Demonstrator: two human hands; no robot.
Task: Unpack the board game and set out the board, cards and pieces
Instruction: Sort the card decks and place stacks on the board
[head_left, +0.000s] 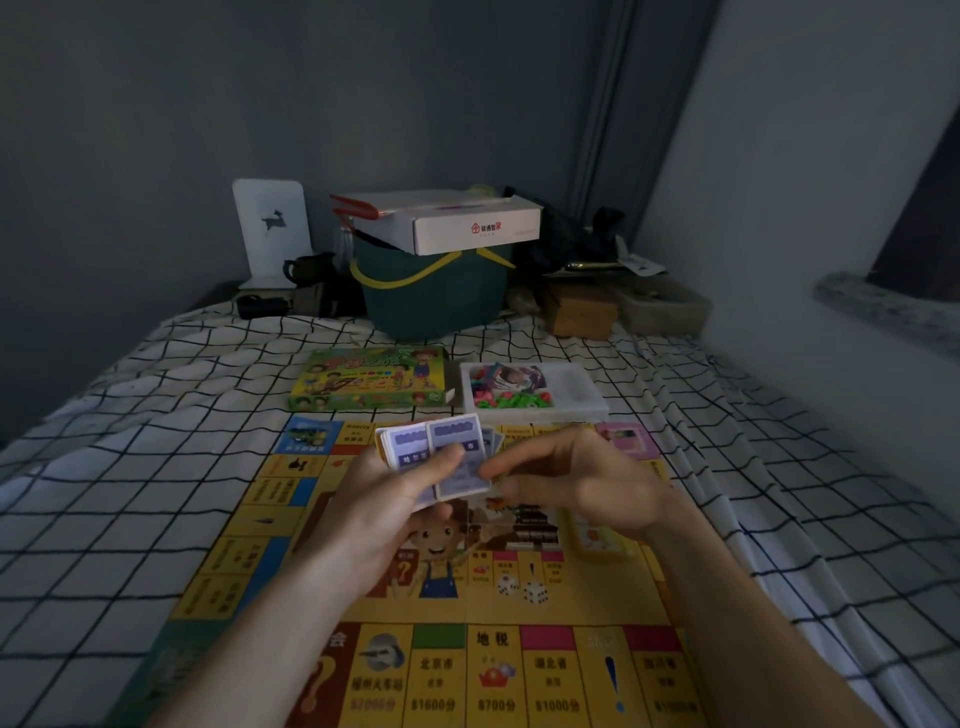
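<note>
the board (447, 639) lay unfolded flat on the checked bedsheet (156, 467), squarely in front of me, which i took as the reason both hands worked above its middle: whatever came off the stack could drop straight onto a printed space. my left hand (379, 525) cradled the stack of cards (415, 452) from below, fingers curled under it and the thumb pressed across the top card to keep the pile from sliding. my right hand (576, 483) reached in from the side with thumb and forefinger narrowed to a pinch on the edge of one card (460, 457), which stood proud of the rest, probably being peeled off or fanned for sorting. the pieces (511, 397) sat in their clear plastic tray (576, 405) just beyond the far edge of the board, beside the game box (369, 382), so i judged them not yet set out. the cards seemed the step in hand.
</note>
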